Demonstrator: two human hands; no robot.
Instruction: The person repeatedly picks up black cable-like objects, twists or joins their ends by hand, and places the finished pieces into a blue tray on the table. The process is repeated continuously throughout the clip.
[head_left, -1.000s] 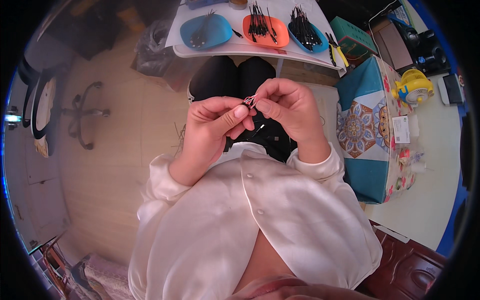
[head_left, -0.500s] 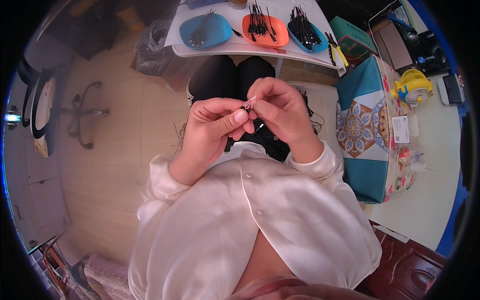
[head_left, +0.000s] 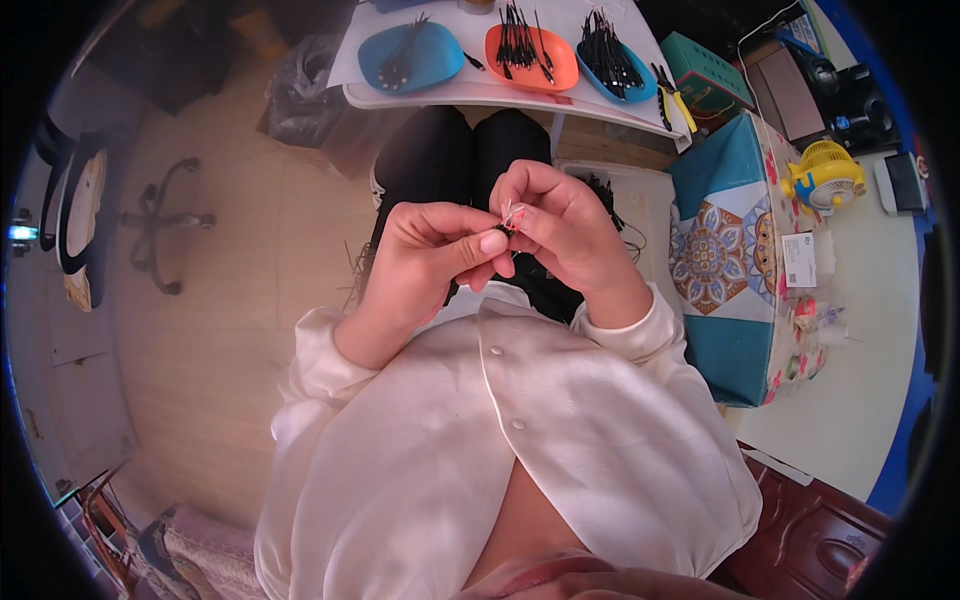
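My left hand (head_left: 428,246) pinches a short black cable end (head_left: 505,231) between thumb and forefinger, above my lap. From that end stick out thin red and white wires (head_left: 514,211). My right hand (head_left: 562,228) meets it from the right, its thumb and forefinger closed around the wire tips. Most of the cable is hidden behind my fingers. Beyond my knees, an orange tray (head_left: 563,75) and a blue tray (head_left: 645,88) hold many black cables with plugs. A second blue tray (head_left: 445,62) carries a smaller bunch.
The trays stand on a white table (head_left: 470,97) past my knees. Yellow-handled pliers (head_left: 684,110) lie at its right edge. To my right are a patterned cloth-covered box (head_left: 722,255) and a small yellow fan (head_left: 826,178). A wheeled chair base (head_left: 160,222) stands on the left.
My left thumb and the cable end have shifted slightly right and down, closer to my right fingers. The right hand keeps its pinch on the wires.
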